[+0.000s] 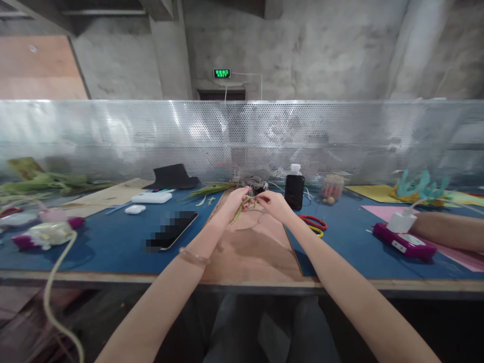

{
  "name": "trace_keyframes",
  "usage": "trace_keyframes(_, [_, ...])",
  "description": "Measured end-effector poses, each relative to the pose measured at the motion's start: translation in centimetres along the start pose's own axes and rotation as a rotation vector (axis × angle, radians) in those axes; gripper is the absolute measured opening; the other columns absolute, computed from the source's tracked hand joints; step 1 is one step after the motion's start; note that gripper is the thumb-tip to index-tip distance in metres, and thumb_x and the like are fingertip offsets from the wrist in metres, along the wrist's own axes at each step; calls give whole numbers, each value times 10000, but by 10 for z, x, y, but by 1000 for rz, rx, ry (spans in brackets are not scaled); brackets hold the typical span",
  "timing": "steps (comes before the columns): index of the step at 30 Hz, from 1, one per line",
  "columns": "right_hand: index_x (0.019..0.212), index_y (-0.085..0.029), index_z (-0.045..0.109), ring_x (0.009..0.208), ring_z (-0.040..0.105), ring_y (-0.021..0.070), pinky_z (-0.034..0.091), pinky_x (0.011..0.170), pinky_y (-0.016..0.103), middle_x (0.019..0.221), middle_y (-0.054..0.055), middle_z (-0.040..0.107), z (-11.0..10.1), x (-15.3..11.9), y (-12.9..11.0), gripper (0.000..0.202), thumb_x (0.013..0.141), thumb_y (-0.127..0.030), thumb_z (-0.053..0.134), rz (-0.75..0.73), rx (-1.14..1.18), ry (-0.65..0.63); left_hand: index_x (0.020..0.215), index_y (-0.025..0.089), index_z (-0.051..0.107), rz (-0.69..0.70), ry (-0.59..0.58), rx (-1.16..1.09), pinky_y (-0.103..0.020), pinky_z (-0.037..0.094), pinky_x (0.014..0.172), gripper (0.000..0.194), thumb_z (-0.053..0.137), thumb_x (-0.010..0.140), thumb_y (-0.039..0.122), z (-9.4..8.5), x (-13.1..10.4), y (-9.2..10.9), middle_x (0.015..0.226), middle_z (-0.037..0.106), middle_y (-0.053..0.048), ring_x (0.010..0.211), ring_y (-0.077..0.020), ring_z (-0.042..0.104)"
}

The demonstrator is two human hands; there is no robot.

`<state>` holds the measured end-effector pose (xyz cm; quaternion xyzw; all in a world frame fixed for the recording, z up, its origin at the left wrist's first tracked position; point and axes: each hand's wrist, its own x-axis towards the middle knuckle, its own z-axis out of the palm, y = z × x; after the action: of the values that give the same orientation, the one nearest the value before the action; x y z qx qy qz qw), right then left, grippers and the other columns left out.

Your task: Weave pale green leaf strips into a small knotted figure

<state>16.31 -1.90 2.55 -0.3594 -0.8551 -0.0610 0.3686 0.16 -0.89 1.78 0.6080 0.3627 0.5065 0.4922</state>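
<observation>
Both my hands meet over the far part of a brown board (260, 257) on the blue table. My left hand (235, 200) is closed on thin green plant strips (238, 214), whose ends hang below it. Close beside it on the right, my right hand (271, 202) pinches the strips' other part between its fingertips. A tangled grey bundle (251, 182) lies just behind my hands. A thin cord or wire curves over the board under them.
A phone (177, 229) lies left, a black phone (294, 191) stands right. Red-handled scissors (313, 222), a jar (333, 187) and a purple power strip (404, 242) are on the right, near another person's arm (449, 231). Green husks (41, 182) lie far left.
</observation>
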Motion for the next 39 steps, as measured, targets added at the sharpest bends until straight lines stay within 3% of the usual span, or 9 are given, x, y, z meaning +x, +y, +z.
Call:
trace_keyframes(9, [863,-113,580,708,579,116,487,659,293,810,16,600,-3,-1,-3,199,863,-291,491,228,303,16,1011,123,534,-105,-137,-23,-271,493,583,250,468,864,314,-3,1,-3,872,585,-41,668,-116,569])
trace_keyframes(22, [920,-114,559,650,567,96,491,590,256,813,17,587,6,1,4,213,875,-302,470,511,820,55,942,114,547,71,-97,124,-242,477,546,184,505,847,265,1,-4,-9,818,572,-21,631,-100,549])
trace_keyframes(39, [930,-111,554,661,564,97,489,584,251,829,18,581,2,1,-5,186,866,-273,489,597,1042,43,968,119,554,224,-63,290,-230,460,521,210,517,839,280,6,-14,-2,763,575,-5,575,-88,533])
